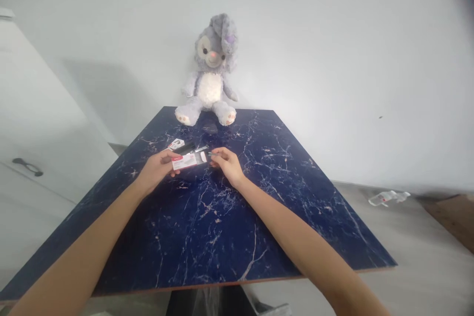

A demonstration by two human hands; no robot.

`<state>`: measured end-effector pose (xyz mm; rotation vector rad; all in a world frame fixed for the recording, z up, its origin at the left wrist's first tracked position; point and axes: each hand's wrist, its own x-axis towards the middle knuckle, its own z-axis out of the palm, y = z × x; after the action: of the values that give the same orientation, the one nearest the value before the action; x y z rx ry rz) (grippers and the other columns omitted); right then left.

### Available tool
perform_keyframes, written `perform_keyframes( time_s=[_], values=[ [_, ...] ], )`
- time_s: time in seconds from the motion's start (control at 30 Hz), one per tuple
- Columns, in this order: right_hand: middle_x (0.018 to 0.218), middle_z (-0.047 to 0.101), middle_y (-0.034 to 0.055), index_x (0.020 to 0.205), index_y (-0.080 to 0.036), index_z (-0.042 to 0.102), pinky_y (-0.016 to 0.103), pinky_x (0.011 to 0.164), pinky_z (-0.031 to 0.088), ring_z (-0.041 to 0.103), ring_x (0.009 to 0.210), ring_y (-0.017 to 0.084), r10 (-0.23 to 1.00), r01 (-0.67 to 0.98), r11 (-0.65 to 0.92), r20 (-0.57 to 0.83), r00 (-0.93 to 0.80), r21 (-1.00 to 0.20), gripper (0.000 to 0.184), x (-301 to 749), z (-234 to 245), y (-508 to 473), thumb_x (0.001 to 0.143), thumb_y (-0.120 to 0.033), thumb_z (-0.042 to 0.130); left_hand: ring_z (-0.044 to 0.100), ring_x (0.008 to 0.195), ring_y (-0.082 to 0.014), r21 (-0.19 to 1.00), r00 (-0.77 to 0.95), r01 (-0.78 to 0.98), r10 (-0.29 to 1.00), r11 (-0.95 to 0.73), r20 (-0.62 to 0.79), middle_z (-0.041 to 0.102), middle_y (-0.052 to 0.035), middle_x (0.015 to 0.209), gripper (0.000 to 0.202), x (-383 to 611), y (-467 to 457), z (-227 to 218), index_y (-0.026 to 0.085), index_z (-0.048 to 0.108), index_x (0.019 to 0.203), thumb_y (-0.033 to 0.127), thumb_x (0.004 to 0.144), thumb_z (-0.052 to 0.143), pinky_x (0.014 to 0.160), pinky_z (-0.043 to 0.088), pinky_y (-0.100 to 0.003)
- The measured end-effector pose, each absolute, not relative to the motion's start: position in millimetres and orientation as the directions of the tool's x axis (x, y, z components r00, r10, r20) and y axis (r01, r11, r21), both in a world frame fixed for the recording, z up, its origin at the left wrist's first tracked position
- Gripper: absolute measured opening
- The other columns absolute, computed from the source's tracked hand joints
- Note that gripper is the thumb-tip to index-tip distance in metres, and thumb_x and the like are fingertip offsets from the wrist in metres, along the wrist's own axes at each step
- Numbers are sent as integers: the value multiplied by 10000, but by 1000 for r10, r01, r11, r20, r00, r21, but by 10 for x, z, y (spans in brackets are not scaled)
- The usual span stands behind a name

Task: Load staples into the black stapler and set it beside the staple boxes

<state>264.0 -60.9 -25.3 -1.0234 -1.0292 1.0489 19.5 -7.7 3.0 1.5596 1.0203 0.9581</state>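
Note:
My left hand (157, 169) is closed around the left end of a small white-and-red box (185, 161), held tilted above the table. The box's right part looks clear or open. At that right end, my right hand (226, 162) pinches with thumb and fingers; a small dark piece shows at the fingertips, too small to name. Just behind the box lie a black elongated object (184, 147), a white printed card or packet (176, 144) and a thin silvery item (200, 149), all partly covered by the box or my left hand.
A grey-lilac plush rabbit (211, 71) sits at the far edge of the blue marbled table (222, 237), against the wall. A white cabinet (33, 123) with a dark handle stands at left. On the floor at right lies a clear plastic bottle (387, 198).

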Motion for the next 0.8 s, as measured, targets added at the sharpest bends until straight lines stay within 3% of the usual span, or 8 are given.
perform_keyframes(
  time_s=[0.13,0.33,0.5,0.63,0.73,0.8],
  values=[
    [799,702,-2,951,-209,670,300,749,561,679,720,157,943,-200,249,191,272,-948,271,2638,-217,-771,762,-394,727,654,581,-164,948,372,232,920,-219,122,740,-59,764,246,230,-106,-8,167,707,894,305,705,783,516,497,-251],
    [917,744,22,915,-217,710,298,790,545,681,793,169,880,214,362,408,244,-907,162,2579,-172,-847,856,-343,626,685,617,-180,899,361,299,910,-321,205,760,-55,817,199,298,-149,-81,198,716,875,279,699,761,559,539,-276],
    [858,729,7,876,-215,710,274,764,513,654,757,154,837,442,377,504,214,-814,146,2576,-133,-898,841,-209,568,674,608,-170,875,352,343,910,-343,219,754,-45,810,184,336,-192,-60,192,714,900,250,725,715,568,537,-275],
    [776,677,-5,900,-212,722,274,729,480,601,687,148,866,604,417,499,-37,-679,133,2506,-139,-1000,814,-190,623,651,578,-147,854,136,340,919,-394,370,722,-20,759,184,339,-233,15,183,711,928,241,759,666,562,524,-255],
    [954,694,38,1027,-219,744,320,829,491,629,825,185,809,616,577,478,-341,-537,222,2443,-168,-1046,812,-271,724,660,619,-141,837,-65,331,875,-435,480,727,-29,849,227,301,-237,61,182,694,996,245,790,622,590,540,-257],
    [1044,688,59,1031,-224,755,343,901,487,635,918,199,737,555,676,464,-492,-485,189,2440,-188,-1033,850,-264,716,660,633,-140,835,-103,333,864,-438,494,721,-29,860,254,269,-225,76,183,683,1031,243,796,604,610,548,-260]
  ],
)
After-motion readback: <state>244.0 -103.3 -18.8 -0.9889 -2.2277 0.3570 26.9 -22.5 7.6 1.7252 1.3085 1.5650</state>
